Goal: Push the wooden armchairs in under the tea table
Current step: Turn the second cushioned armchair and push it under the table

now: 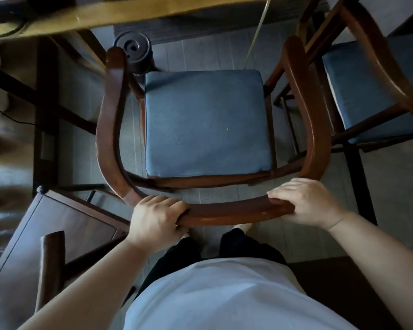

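Observation:
A wooden armchair [110, 129] with a curved dark-brown rail and a blue seat cushion [208, 122] stands directly below me. My left hand [155, 221] grips the back rail at its left bend. On the same rail, my right hand [305, 203] holds the right end. The tea table [119, 13], with a yellowish wooden top, runs across the top of the view; the chair's arm tips sit just short of its edge. A second armchair [377, 67] with a blue cushion stands to the right, close beside the first.
A black round object [135, 52] stands on the floor under the table by the chair's left arm. A thin pale cord [255, 36] hangs down from the table. A dark wooden stool or side table [57, 225] is at my lower left. Dark table legs [45, 110] stand on the left.

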